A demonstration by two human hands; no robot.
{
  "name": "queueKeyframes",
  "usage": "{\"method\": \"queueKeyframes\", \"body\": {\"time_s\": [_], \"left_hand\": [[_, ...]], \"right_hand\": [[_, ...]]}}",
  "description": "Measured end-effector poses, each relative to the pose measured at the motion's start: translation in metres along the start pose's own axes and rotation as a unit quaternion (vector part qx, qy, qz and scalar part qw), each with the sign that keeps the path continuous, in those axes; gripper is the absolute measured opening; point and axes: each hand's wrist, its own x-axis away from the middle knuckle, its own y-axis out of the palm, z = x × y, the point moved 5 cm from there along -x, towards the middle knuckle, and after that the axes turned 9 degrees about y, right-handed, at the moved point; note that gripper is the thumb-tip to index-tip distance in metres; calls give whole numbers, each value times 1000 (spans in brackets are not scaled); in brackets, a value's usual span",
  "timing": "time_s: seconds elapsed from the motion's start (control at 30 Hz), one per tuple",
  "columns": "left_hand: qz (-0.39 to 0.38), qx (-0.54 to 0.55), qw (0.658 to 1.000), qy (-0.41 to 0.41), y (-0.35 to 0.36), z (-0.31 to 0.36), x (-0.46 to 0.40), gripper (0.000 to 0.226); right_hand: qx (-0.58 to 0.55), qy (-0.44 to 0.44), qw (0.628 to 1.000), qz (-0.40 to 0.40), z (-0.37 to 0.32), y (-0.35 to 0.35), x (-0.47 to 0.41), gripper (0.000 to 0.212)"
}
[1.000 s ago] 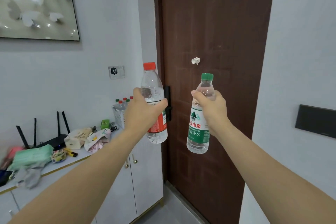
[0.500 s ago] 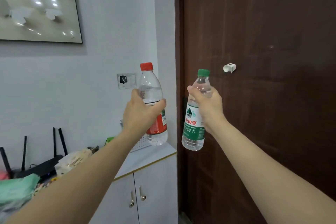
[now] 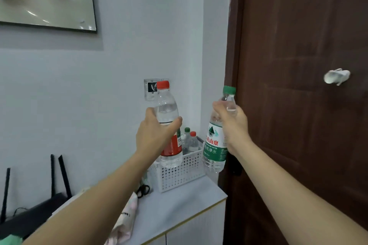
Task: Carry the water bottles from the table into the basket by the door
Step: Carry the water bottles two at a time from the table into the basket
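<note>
Carrying step: the left hand (image 3: 157,135) clamps fingers on a red-capped clear plastic bottle (image 3: 168,125), the right hand (image 3: 232,125) on a green-capped one (image 3: 216,145). Next, lower both into the white perforated basket (image 3: 183,173).

Both bare arms stretch forward and up, roughly level with each other. The left hand (image 3: 157,135) wraps its fingers around a red-capped bottle (image 3: 168,125); the right hand (image 3: 232,125) clasps a green-capped bottle (image 3: 216,145) near its shoulder, both bottles upright.
</note>
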Motion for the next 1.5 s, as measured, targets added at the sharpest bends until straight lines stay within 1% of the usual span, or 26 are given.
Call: {"method": "queueKeyframes", "body": {"time_s": [0.07,0.17,0.3,0.47,0.63,0.7,0.77,0.83,0.93,1.03,1.1,1.17,1.2,1.27,1.3,1.33,1.4,1.5], "left_hand": [[19,14,1000,4,0,-7,-16,53],[31,35,999,4,8,-34,-51,58],[19,52,998,-22,37,-73,-85,50],[22,63,996,-57,72,-119,-108,47],[36,48,995,-86,101,-159,-111,43],[27,37,995,-85,114,-174,-110,46],[14,28,997,-76,129,-188,-105,50],[11,20,997,-79,135,-196,-97,48],[11,12,996,-90,143,-208,-81,42],[0,4,995,-96,146,-219,-69,49],[-8,11,994,-109,147,-228,-62,49],[-21,-9,992,-121,150,-241,-55,46],[-29,-36,992,-119,152,-249,-52,45],[-63,-105,986,-111,156,-262,-46,52],[-82,-125,982,-112,159,-267,-43,58],[-97,-134,979,-116,161,-269,-41,62],[-109,-129,978,-125,162,-269,-42,60],[-130,-129,976,-118,161,-268,-44,50]], "right_hand": [[-3,-14,1000,-17,-8,12,-6,35],[-7,-17,1000,-8,6,35,-40,36],[13,-1,1000,-7,40,55,-84,31],[23,8,1000,-18,83,68,-136,36],[19,30,998,-60,131,79,-177,32],[17,37,996,-79,151,84,-191,30],[28,40,995,-87,175,88,-203,34],[46,41,993,-100,196,91,-205,40],[72,56,989,-120,225,92,-205,37],[75,62,986,-134,244,92,-204,34],[85,62,983,-150,256,91,-202,35],[105,68,979,-161,266,88,-201,35],[120,72,977,-162,270,87,-200,31],[165,75,969,-169,275,85,-199,15],[202,72,960,-182,277,86,-199,8],[248,71,945,-200,278,88,-198,5],[320,76,915,-231,282,89,-197,8],[354,73,909,-206,284,82,-204,12]]}}
